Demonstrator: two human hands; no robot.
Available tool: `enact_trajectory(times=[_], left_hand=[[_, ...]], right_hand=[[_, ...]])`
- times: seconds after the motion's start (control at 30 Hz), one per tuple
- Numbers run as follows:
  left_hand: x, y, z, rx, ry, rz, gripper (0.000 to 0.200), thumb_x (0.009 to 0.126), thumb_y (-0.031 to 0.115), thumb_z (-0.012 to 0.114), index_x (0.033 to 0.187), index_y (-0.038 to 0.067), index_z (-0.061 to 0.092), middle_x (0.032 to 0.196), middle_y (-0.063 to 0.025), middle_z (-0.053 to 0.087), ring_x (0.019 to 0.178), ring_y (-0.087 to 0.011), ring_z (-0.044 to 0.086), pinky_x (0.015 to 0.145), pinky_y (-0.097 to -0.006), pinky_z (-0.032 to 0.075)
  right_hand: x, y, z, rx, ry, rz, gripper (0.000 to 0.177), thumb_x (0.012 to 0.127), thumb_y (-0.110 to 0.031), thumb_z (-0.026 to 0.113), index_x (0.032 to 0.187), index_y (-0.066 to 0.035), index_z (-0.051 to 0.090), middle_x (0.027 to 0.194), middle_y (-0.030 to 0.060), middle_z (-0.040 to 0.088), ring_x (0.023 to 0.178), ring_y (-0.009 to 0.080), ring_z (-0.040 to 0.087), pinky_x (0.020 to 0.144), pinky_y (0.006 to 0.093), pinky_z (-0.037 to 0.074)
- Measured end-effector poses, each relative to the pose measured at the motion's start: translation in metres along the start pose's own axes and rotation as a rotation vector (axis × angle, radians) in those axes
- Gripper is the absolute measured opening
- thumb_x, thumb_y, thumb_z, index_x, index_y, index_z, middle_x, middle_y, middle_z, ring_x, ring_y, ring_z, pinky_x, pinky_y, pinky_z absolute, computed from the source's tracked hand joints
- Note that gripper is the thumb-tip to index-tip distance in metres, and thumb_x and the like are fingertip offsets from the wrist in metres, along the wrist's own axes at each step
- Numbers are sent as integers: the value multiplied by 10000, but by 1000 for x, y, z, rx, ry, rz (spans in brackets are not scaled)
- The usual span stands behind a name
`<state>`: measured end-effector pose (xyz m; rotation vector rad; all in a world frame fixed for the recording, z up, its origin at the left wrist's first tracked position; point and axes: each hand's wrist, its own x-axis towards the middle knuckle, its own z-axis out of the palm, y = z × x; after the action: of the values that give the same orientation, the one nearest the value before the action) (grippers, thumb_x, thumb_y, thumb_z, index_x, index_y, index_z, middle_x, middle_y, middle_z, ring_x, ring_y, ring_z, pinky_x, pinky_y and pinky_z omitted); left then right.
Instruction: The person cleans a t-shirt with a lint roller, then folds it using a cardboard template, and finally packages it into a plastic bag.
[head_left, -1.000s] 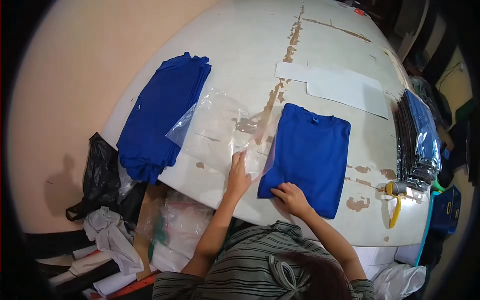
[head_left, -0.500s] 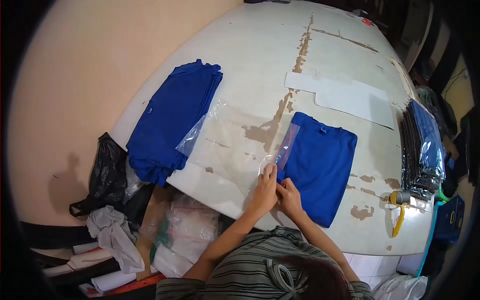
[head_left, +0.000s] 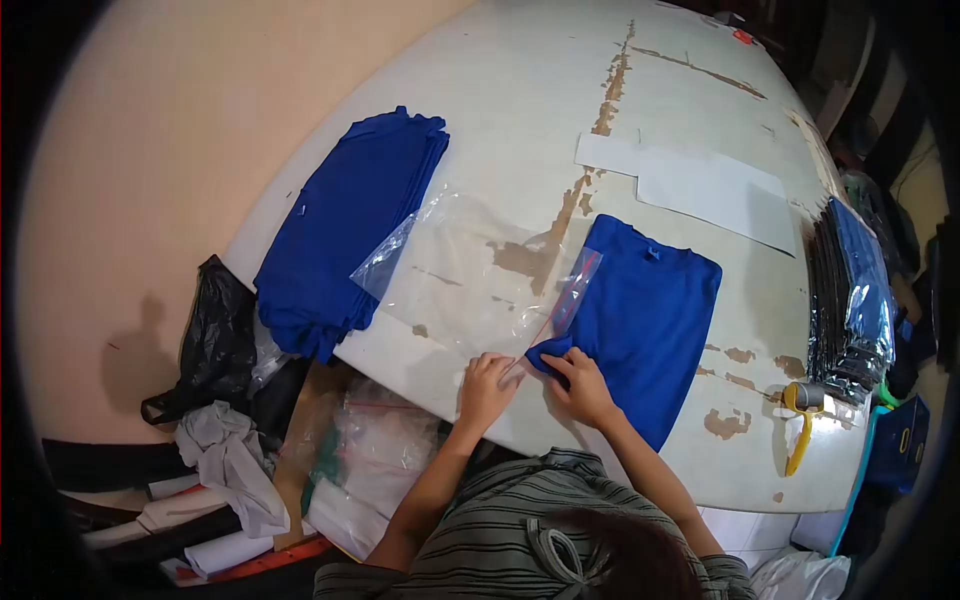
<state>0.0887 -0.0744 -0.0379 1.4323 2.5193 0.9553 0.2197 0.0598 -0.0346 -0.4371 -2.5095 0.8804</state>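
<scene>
A folded blue shirt (head_left: 650,320) lies on the table in front of me, collar at the far end. My right hand (head_left: 582,388) pinches its near left corner, which is bunched up and turned back. To the left, a clear plastic bag (head_left: 455,250) lies flat, and its red-striped edge overlaps the shirt's left side. My left hand (head_left: 487,390) has its fingers closed on the bag's near edge, close to the table's front. The exact grip of the fingertips is partly hidden. At the far left sits a stack of blue shirts (head_left: 350,220), touched by the bag's other end.
On the worn white table (head_left: 480,100) lies a white paper sheet (head_left: 710,195). At right are a pile of bagged garments (head_left: 850,300) and a yellow-handled tape dispenser (head_left: 800,420). A black bag (head_left: 212,335) hangs by the wall; more plastic bags (head_left: 380,440) sit below the table edge.
My hands have moved apart, the left one toward me and leftward along the bag's edge. The shirt's near left corner is now lifted and folded back in my right hand.
</scene>
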Motion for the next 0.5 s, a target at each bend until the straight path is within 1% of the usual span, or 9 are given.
enact_trajectory(times=[0.03, 0.1, 0.13, 0.17, 0.23, 0.27, 0.37, 0.4, 0.5], left_hand=[[-1, -4, 1, -59, 33, -8, 327, 656, 73, 641, 969, 20, 562, 970, -126, 533, 877, -277, 511, 744, -332, 431], [-3, -9, 5, -181, 103, -21, 248, 664, 79, 644, 893, -1, 592, 847, -120, 574, 828, -280, 531, 723, -334, 440], [-4, -13, 9, -182, 104, -26, 248, 664, 79, 644, 893, -1, 592, 847, -120, 574, 828, -280, 531, 723, -334, 440], [-4, -17, 13, -229, 144, -18, 229, 673, 82, 645, 878, -7, 595, 806, -114, 576, 791, -259, 539, 708, -322, 442], [-3, -20, 17, -322, 222, 4, 195, 691, 88, 647, 848, -19, 601, 724, -102, 580, 716, -218, 556, 678, -299, 448], [-4, -20, 19, -322, 221, 4, 195, 691, 88, 647, 848, -19, 601, 724, -102, 580, 716, -218, 556, 678, -299, 448], [-4, -12, 17, -576, 158, -408, 123, 733, 91, 626, 771, -16, 576, 665, -63, 561, 652, -122, 521, 609, -244, 430], [-3, -12, 15, -576, 158, -408, 123, 733, 91, 626, 771, -16, 576, 665, -63, 561, 652, -122, 521, 609, -244, 430], [-2, -18, 4, -582, 334, -356, 177, 741, 163, 639, 706, 34, 523, 609, -34, 495, 590, -100, 456, 521, -217, 377]], right_hand=[[-3, 2, 0, 2, -8, -3, 337, 678, -74, 592, 1015, -83, 585, 801, 120, 481, 721, 272, 506, 609, 338, 421], [-9, 6, -1, 146, 37, 60, 313, 690, -68, 592, 1003, -71, 592, 782, 118, 481, 696, 256, 501, 594, 319, 412], [-11, 6, -1, 218, 61, 94, 301, 696, -65, 593, 997, -64, 596, 772, 117, 481, 683, 248, 499, 586, 310, 408], [-12, 6, -1, 218, 57, 94, 301, 696, -65, 593, 997, -64, 596, 772, 117, 481, 683, 248, 499, 586, 310, 408], [-10, 4, -3, 310, 100, 172, 275, 701, -58, 590, 976, -52, 604, 733, 109, 473, 655, 225, 486, 565, 294, 392], [-9, 4, -4, 354, 123, 210, 262, 704, -54, 589, 965, -46, 608, 714, 105, 469, 641, 214, 480, 554, 286, 385], [-8, 6, -5, 344, 139, 205, 244, 709, -50, 583, 950, -41, 613, 694, 98, 468, 623, 197, 472, 542, 276, 378], [-8, 6, -4, 337, 146, 203, 235, 711, -48, 580, 943, -39, 616, 684, 94, 467, 613, 188, 469, 536, 271, 375], [-9, 7, -3, 351, 149, 200, 231, 716, -39, 580, 945, -39, 616, 690, 87, 466, 615, 176, 461, 542, 263, 370]])
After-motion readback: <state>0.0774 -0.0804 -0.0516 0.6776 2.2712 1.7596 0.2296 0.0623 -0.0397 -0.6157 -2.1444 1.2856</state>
